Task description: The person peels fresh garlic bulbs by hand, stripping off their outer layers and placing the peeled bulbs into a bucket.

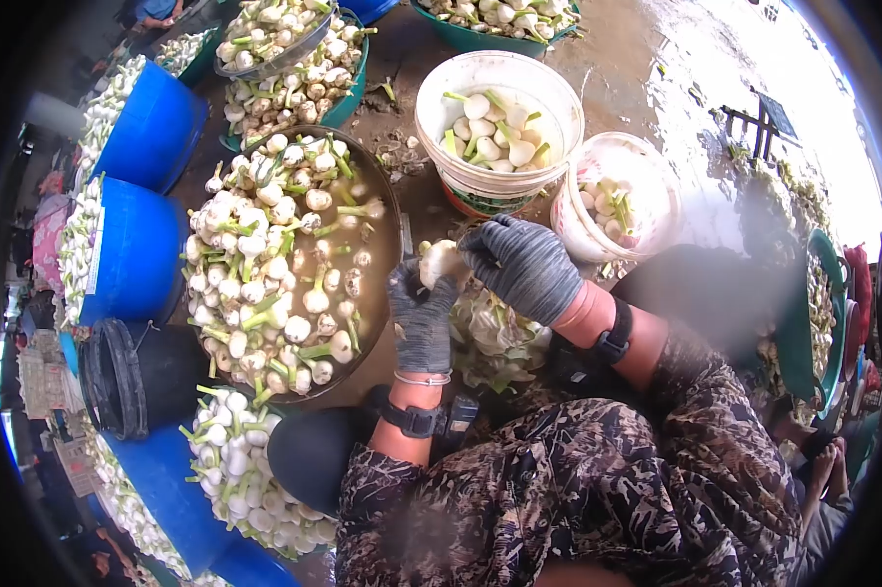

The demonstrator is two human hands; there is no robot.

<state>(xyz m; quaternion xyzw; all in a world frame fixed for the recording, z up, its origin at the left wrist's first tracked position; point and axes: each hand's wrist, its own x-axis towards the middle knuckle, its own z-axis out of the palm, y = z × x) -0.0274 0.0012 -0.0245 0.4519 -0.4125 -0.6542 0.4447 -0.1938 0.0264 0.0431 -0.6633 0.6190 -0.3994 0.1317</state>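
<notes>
My left hand (423,318), in a grey glove, is closed around a garlic bulb (439,262) in front of my lap. From the right, my gloved right hand (527,266) bends its fingers against the bulb's side; its fingertips are partly hidden. A narrow grey strip (407,235) rises just above my left fingers, and I cannot make out what it is. Below the hands lies a heap of pale peelings (499,338). To the left, a wide round basin (394,210) holds many garlic bulbs with green stems in murky water.
Beyond my hands, a white bucket (431,117) holds trimmed bulbs, with a second white bucket (568,210) beside it. Blue tubs (142,249) heaped with garlic line the left, near a black bucket (157,377). A green basin (348,103) stands farther back. Other people are partly visible at the edges.
</notes>
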